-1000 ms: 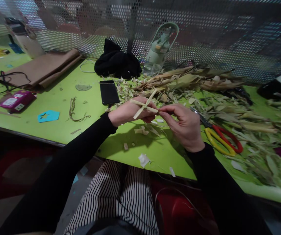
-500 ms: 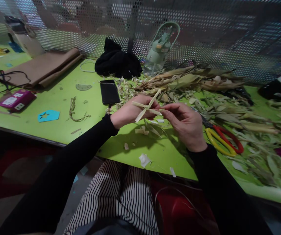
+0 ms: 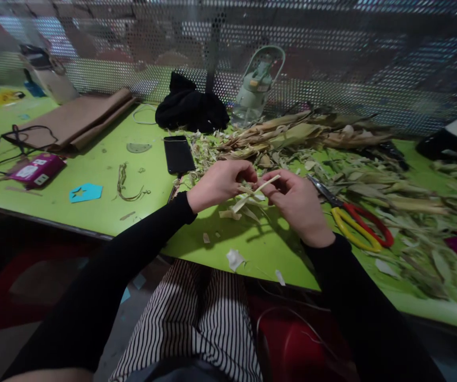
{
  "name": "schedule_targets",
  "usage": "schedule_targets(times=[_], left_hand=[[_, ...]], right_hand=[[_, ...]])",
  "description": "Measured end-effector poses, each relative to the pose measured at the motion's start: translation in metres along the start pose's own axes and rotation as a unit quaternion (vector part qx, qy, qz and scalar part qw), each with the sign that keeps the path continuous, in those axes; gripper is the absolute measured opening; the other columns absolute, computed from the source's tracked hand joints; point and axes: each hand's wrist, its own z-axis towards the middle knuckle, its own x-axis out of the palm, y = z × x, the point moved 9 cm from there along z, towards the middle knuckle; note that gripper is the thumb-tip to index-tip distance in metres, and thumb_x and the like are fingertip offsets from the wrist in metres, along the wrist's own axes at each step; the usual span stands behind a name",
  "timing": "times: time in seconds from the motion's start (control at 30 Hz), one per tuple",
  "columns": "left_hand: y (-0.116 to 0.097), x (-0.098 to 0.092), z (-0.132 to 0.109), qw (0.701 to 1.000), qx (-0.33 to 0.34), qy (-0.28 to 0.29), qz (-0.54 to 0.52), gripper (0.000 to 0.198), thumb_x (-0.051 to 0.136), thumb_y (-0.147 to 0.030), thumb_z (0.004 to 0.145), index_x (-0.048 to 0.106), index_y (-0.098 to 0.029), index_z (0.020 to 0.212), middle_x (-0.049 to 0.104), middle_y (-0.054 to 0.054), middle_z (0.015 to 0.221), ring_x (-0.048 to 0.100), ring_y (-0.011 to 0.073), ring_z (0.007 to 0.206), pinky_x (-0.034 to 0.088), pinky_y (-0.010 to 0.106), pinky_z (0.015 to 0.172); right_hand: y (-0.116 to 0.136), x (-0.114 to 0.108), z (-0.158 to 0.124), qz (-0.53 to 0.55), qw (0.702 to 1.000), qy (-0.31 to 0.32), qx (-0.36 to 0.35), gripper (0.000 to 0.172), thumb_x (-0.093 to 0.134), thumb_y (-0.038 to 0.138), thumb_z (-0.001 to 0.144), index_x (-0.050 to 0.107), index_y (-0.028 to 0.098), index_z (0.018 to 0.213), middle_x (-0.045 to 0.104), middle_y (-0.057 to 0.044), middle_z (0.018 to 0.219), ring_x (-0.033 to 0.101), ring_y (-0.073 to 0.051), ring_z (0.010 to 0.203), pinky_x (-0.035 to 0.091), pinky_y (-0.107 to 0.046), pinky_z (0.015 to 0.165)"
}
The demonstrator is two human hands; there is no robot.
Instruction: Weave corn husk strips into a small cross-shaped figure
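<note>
Both my hands meet just above the green table, fingers pinched on thin pale strips of dried husk that cross each other. My left hand grips the strips from the left with curled fingers. My right hand pinches one strip's end from the right. Small husk scraps lie on the table under my hands. Black sleeves cover both my arms.
A heap of dried husks spreads over the table behind and to the right. Red and yellow scissors lie right of my right hand. A black phone, black cloth, green bottle, brown paper and perforated screen stand behind.
My hands have moved closer together and lowered slightly. The crossed strips, earlier held out as a clear cross, are now folded in between my fingers.
</note>
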Motion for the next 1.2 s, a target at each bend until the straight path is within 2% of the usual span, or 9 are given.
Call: schedule_targets(times=[0.1, 0.2, 0.3, 0.63, 0.73, 0.87, 0.97, 1.1, 1.2], left_hand=[[0.008, 0.004, 0.003, 0.995, -0.028, 0.015, -0.1, 0.01, 0.07, -0.013, 0.078, 0.07, -0.012, 0.087, 0.068, 0.002, 0.081, 0.055, 0.0093, 0.07, 0.04, 0.025, 0.067], [0.018, 0.012, 0.004, 0.967, -0.085, 0.035, -0.237, 0.01, 0.07, -0.01, 0.076, 0.067, -0.01, 0.086, 0.067, 0.001, 0.081, 0.054, 0.007, 0.067, 0.042, 0.024, 0.067], [0.02, 0.018, 0.005, 0.949, -0.107, 0.042, -0.293, 0.014, 0.074, -0.011, 0.073, 0.065, -0.01, 0.083, 0.064, -0.001, 0.076, 0.053, 0.0059, 0.064, 0.041, 0.023, 0.065], [0.007, 0.02, 0.007, 0.935, -0.061, 0.054, -0.346, 0.026, 0.084, -0.021, 0.069, 0.062, -0.011, 0.076, 0.061, -0.003, 0.07, 0.052, 0.0052, 0.061, 0.041, 0.022, 0.062], [0.012, 0.02, 0.007, 0.949, -0.074, 0.042, -0.305, 0.021, 0.082, -0.019, 0.071, 0.065, -0.01, 0.08, 0.062, -0.002, 0.071, 0.053, 0.006, 0.061, 0.043, 0.022, 0.063], [0.009, 0.014, 0.007, 0.975, -0.017, 0.004, -0.22, 0.017, 0.078, -0.016, 0.072, 0.067, -0.012, 0.085, 0.067, 0.001, 0.082, 0.056, 0.0076, 0.07, 0.043, 0.021, 0.066], [0.007, 0.015, 0.006, 0.972, -0.01, 0.009, -0.236, 0.021, 0.075, -0.013, 0.073, 0.064, -0.012, 0.091, 0.065, 0.0, 0.082, 0.058, 0.0088, 0.071, 0.046, 0.022, 0.067], [0.0, 0.018, 0.005, 0.941, -0.008, 0.04, -0.336, 0.019, 0.072, -0.014, 0.078, 0.057, -0.013, 0.09, 0.06, -0.003, 0.076, 0.058, 0.0083, 0.065, 0.049, 0.025, 0.067], [-0.003, 0.018, 0.004, 0.931, 0.0, 0.058, -0.361, 0.02, 0.075, -0.021, 0.078, 0.056, -0.013, 0.081, 0.06, -0.003, 0.074, 0.057, 0.0064, 0.064, 0.048, 0.023, 0.066]], right_hand=[[0.0, 0.0, -0.002, 0.042, 0.999, 0.001, 0.019, 0.025, 0.074, 0.043, 0.083, 0.068, 0.019, 0.08, 0.065, 0.0, 0.069, 0.052, -0.011, 0.055, 0.043, -0.026, 0.051], [-0.001, -0.002, -0.006, 0.091, 0.996, -0.01, 0.024, 0.03, 0.077, 0.048, 0.08, 0.069, 0.02, 0.083, 0.064, 0.001, 0.068, 0.051, -0.01, 0.053, 0.045, -0.026, 0.05], [0.0, -0.005, -0.01, 0.072, 0.997, -0.03, 0.012, 0.032, 0.078, 0.05, 0.079, 0.067, 0.02, 0.083, 0.062, 0.002, 0.066, 0.051, -0.011, 0.052, 0.045, -0.026, 0.049], [0.027, -0.016, -0.019, -0.063, 0.994, -0.068, -0.058, 0.02, 0.07, 0.04, 0.086, 0.065, 0.021, 0.083, 0.066, -0.001, 0.072, 0.061, -0.016, 0.066, 0.046, -0.028, 0.056], [0.037, -0.015, -0.022, -0.087, 0.992, -0.064, -0.067, 0.015, 0.069, 0.035, 0.086, 0.064, 0.022, 0.081, 0.067, -0.001, 0.071, 0.059, -0.015, 0.061, 0.046, -0.028, 0.054], [0.045, -0.01, -0.025, -0.096, 0.99, -0.046, -0.091, 0.009, 0.067, 0.029, 0.083, 0.064, 0.022, 0.079, 0.068, -0.001, 0.072, 0.057, -0.014, 0.059, 0.046, -0.028, 0.054], [0.039, -0.011, -0.026, -0.084, 0.993, -0.042, -0.073, 0.01, 0.067, 0.03, 0.082, 0.064, 0.022, 0.079, 0.066, 0.0, 0.07, 0.055, -0.013, 0.057, 0.045, -0.027, 0.053], [0.023, -0.016, -0.025, -0.044, 0.997, -0.061, -0.027, 0.016, 0.067, 0.034, 0.083, 0.061, 0.021, 0.076, 0.061, 0.001, 0.066, 0.052, -0.012, 0.055, 0.041, -0.025, 0.048], [0.017, -0.015, -0.023, -0.005, 0.998, -0.065, -0.019, 0.017, 0.069, 0.036, 0.083, 0.064, 0.022, 0.09, 0.068, -0.003, 0.085, 0.062, -0.016, 0.069, 0.048, -0.026, 0.051]])
